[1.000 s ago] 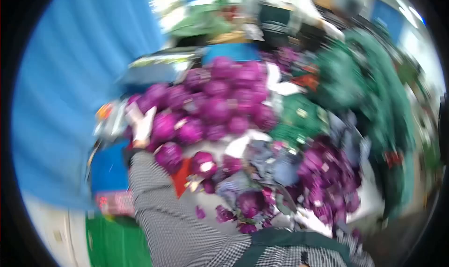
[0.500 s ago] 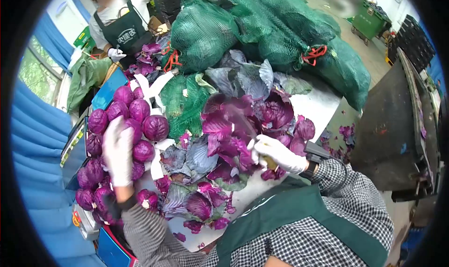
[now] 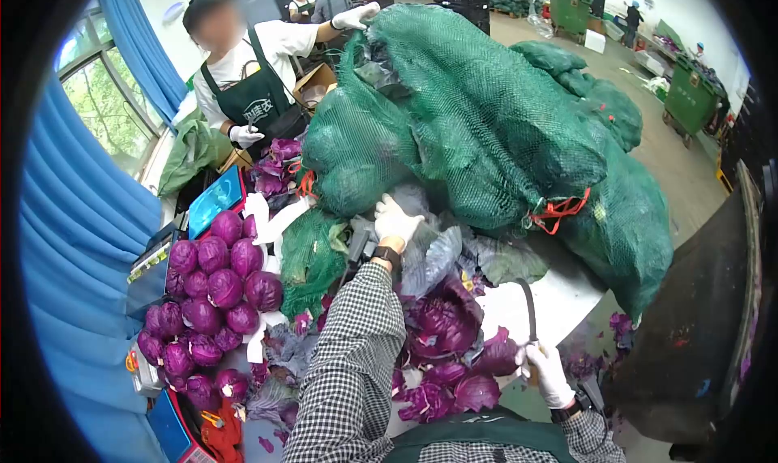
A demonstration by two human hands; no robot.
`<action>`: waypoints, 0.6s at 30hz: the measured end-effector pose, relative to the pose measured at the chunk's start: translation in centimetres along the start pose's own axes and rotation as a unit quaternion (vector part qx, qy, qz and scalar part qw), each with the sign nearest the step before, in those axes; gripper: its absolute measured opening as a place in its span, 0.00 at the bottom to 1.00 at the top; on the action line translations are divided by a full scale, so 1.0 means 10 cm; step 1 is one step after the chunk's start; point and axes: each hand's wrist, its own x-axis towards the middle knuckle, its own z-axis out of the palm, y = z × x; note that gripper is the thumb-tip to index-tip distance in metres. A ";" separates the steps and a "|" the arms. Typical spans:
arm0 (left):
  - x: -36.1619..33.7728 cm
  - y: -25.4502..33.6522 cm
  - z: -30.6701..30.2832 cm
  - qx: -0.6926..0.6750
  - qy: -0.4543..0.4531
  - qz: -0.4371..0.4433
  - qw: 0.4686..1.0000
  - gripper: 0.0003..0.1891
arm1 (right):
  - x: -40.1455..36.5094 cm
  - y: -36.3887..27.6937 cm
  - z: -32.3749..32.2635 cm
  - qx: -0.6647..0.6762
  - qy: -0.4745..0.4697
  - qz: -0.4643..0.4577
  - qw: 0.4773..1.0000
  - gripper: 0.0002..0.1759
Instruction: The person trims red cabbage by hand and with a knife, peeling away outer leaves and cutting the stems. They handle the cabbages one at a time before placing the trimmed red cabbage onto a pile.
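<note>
My left hand [image 3: 395, 221], in a white glove, stretches forward to the foot of the green mesh sack [image 3: 356, 151]. Its fingers are extended and the thumb stands apart, over grayish outer cabbage leaves [image 3: 429, 256]. Lower right, my right hand [image 3: 549, 375], also gloved, grips a knife [image 3: 531, 309] with its curved blade pointing up. Between my arms sits a red cabbage [image 3: 442, 321] with loose purple leaves [image 3: 425, 402] around it. Trimmed red cabbages [image 3: 224, 288] are piled to the left.
More full mesh sacks [image 3: 502, 131] fill the back of the table [image 3: 559, 289]. Across from me a person [image 3: 259, 82] rests one gloved hand on a sack. A dark panel [image 3: 681, 309] stands at the right. A flattened green net [image 3: 308, 260] lies beside the cabbage pile.
My left hand has gone from the cabbage pile to the sacks. My right hand has moved right with the knife, away from the leaves. The view has tilted up.
</note>
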 end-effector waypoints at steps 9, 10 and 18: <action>-0.07 0.13 0.20 -0.088 0.086 -0.110 0.986 0.58 | 0.34 -0.26 -0.06 0.062 -0.005 0.005 0.998 0.12; -0.15 0.13 0.15 -0.092 0.070 -0.107 0.988 0.59 | 0.40 -0.16 -0.07 0.064 -0.011 -0.014 0.998 0.13; 0.24 0.00 0.21 -0.232 -0.013 -0.145 0.962 0.64 | 0.55 -0.04 -0.06 0.019 -0.021 0.006 1.000 0.13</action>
